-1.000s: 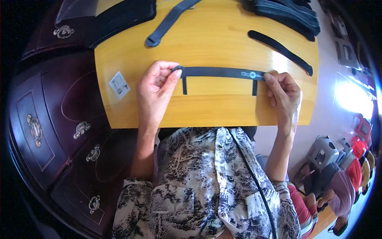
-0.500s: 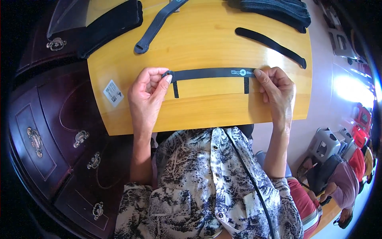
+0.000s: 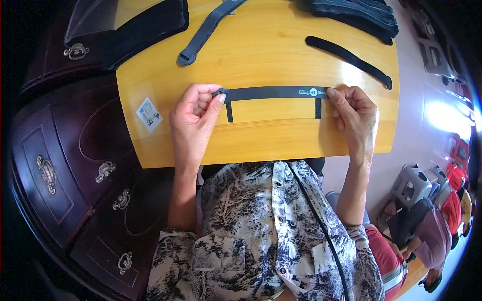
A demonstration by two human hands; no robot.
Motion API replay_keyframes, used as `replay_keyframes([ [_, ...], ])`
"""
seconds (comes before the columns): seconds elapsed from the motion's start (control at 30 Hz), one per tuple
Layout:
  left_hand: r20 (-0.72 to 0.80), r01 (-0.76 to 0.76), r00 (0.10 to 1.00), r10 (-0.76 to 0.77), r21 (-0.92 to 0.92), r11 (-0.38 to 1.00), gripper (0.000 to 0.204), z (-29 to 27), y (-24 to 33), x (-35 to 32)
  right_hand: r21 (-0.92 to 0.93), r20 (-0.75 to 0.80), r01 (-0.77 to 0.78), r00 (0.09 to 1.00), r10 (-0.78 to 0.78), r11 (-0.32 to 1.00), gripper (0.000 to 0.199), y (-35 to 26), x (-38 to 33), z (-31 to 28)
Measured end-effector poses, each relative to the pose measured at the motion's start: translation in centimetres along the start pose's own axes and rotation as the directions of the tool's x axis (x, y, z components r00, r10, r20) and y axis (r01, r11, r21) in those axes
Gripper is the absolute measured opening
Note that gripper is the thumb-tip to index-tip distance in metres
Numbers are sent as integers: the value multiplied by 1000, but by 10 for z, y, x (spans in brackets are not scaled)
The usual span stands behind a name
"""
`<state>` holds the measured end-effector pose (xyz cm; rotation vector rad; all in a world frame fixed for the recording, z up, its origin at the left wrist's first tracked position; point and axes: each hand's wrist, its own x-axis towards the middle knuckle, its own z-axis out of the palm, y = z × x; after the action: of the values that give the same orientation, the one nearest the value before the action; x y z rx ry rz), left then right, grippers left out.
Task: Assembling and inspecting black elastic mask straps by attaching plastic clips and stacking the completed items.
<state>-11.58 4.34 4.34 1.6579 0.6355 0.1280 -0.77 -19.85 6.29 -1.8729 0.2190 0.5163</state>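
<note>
Pinched at both ends, that's how the long black strap (image 3: 273, 93) is being held: its left tip is clamped between thumb and fingertips of the left hand (image 3: 193, 118), and the right end is grasped the same way by the right hand (image 3: 354, 115). So both grips are clenched on the strap, neither one released. The strap is stretched out flat and pretty much straight across the yellow wooden worktop (image 3: 261, 135), and two short black tabs are seen hanging off it toward the near edge, one just beside each hand. A small pale printed patch is carried on the strap close to the right hand.

Everything else can be placed relative to that strap. Beyond it, toward the far right, a second curved black strap (image 3: 349, 59) is laid on the worktop, well apart. Beyond it on the left, a greyish strap (image 3: 208, 31) is laid at a slant. A stack of dark straps (image 3: 354, 12) is piled at the far right edge, and a flat black pad (image 3: 143, 30) is laid at the far left corner. A small white sticker (image 3: 149, 114) is stuck to the worktop left of the left hand. Further left, a dark wooden cabinet (image 3: 75, 150) with metal drawer pulls is seen.
</note>
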Motion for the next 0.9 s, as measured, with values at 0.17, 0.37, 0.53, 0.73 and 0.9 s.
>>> replay_keyframes([
  [0.17,-19,-25,999,26,51,998,11,1,-4,1,-36,6,27,1000,-27,999,20,2,1,1],
  [0.37,-28,-56,998,62,176,983,12,2,-1,-1,-25,-39,28,999,-29,999,21,3,-1,7],
  [0.53,-40,-50,997,62,263,964,14,6,6,-1,-111,-50,67,996,-73,992,20,-4,-2,8],
  [0.73,4,-40,999,41,326,945,19,0,9,-1,-160,-26,27,999,-32,987,21,-10,5,4],
  [0.9,2,-30,1000,31,264,964,21,1,-2,-1,-374,-72,97,988,-133,922,21,-15,5,1],
])
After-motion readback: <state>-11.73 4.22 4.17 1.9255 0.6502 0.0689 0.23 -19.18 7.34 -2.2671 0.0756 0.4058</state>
